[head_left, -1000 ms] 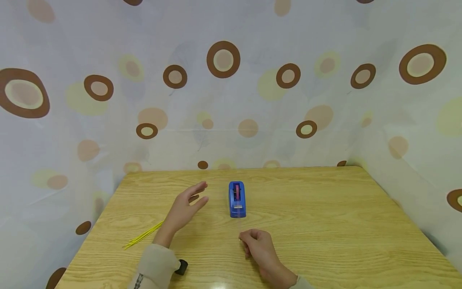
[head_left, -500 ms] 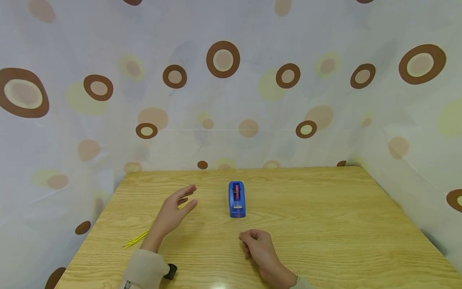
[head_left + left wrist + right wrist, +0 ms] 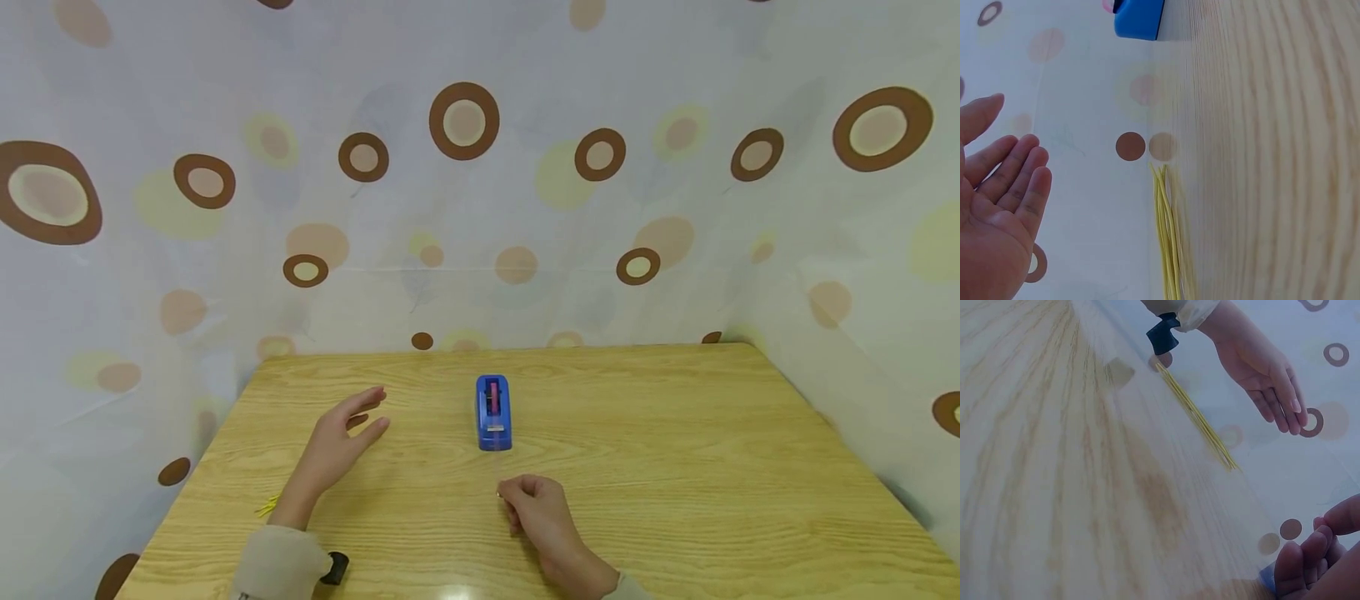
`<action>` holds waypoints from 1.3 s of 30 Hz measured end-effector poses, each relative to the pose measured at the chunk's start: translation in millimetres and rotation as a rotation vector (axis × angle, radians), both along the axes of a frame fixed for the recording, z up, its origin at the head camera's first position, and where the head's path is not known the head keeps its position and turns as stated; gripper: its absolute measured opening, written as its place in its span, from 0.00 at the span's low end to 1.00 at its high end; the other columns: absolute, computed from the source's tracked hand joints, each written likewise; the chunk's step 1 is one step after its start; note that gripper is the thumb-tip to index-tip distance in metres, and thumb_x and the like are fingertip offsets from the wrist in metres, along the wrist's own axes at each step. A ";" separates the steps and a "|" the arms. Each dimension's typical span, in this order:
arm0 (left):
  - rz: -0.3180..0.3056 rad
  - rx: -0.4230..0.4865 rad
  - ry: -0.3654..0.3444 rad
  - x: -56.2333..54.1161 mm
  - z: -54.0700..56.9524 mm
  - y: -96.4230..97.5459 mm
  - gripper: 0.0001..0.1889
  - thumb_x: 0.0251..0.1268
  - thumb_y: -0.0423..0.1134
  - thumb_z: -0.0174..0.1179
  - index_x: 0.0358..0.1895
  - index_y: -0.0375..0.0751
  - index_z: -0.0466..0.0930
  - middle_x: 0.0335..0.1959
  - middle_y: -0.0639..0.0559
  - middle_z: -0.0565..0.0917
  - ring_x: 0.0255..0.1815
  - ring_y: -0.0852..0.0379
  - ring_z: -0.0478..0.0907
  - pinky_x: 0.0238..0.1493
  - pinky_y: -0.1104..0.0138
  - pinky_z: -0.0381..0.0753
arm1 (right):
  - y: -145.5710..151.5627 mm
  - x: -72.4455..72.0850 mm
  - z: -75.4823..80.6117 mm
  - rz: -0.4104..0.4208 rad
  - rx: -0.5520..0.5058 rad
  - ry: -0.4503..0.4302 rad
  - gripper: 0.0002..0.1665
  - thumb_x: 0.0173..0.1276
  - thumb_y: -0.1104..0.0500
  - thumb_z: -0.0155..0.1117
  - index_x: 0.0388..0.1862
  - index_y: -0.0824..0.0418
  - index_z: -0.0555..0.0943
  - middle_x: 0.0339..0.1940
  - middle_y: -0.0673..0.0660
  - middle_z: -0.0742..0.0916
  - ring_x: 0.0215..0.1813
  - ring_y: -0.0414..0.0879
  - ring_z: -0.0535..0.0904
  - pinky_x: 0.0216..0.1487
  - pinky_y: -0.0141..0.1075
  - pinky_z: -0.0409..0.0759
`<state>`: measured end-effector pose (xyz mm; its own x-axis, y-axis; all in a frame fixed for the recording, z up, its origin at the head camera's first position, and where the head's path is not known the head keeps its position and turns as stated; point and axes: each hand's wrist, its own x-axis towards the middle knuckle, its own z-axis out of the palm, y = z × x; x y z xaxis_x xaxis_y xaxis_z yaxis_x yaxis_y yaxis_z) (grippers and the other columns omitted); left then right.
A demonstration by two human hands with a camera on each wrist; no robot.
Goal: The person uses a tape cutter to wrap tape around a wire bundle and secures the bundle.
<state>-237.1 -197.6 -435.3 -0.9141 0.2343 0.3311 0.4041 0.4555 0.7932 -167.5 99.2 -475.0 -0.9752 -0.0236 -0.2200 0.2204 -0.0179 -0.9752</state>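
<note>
A blue tape dispenser [image 3: 483, 438] with a pink roll [image 3: 493, 398] stands mid-table. From its cutter a thin, clear strip of tape [image 3: 497, 467] stretches toward the near side. My right hand [image 3: 542, 510] pinches the strip's end between thumb and forefinger, other fingers folded. My left hand [image 3: 333, 446] holds nothing and hovers left of the dispenser, fingers extended and thumb apart. Beneath the left forearm lies a bundle of thin yellow sticks [image 3: 267, 505], mostly hidden in the head view. The left wrist view shows the bundle [image 3: 1169, 237] beside the left palm [image 3: 997, 231].
The wood-grain table [image 3: 675, 467] meets a patterned curtain [image 3: 517, 208] at the back and along both sides. A black wrist device [image 3: 336, 568] sits at the left sleeve [image 3: 279, 560].
My left hand has moved leftward, away from the dispenser, and its forearm now covers more of the yellow sticks. The right hand keeps its pinch on the tape and has stayed in place.
</note>
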 end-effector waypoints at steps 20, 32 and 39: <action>0.085 -0.037 -0.036 8.4 0.9 -22.9 0.27 0.68 0.41 0.65 0.67 0.37 0.72 0.63 0.41 0.77 0.63 0.43 0.74 0.62 0.49 0.71 | 0.5 -1.1 -1.3 0.024 -0.007 0.006 0.12 0.70 0.63 0.61 0.30 0.71 0.80 0.18 0.50 0.74 0.24 0.41 0.69 0.26 0.31 0.74; 0.134 -0.109 -0.049 12.8 -3.6 -36.2 0.29 0.67 0.46 0.65 0.67 0.34 0.72 0.61 0.41 0.78 0.61 0.44 0.75 0.61 0.52 0.73 | -0.6 -0.7 -3.5 0.008 -0.001 0.000 0.13 0.70 0.61 0.62 0.30 0.70 0.81 0.17 0.50 0.74 0.23 0.41 0.69 0.25 0.31 0.74; 0.156 -0.136 -0.067 11.8 -6.1 -40.7 0.29 0.66 0.44 0.66 0.66 0.33 0.73 0.60 0.39 0.79 0.60 0.42 0.76 0.60 0.51 0.73 | 0.7 -1.8 -3.9 0.014 -0.001 0.005 0.12 0.71 0.62 0.61 0.30 0.71 0.80 0.17 0.50 0.74 0.23 0.41 0.69 0.26 0.31 0.74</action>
<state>-225.2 -238.3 -441.4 -0.9616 0.1266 0.2434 0.2688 0.6127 0.7432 -169.3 99.9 -478.9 -0.9759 -0.0372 -0.2151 0.2158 -0.0153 -0.9763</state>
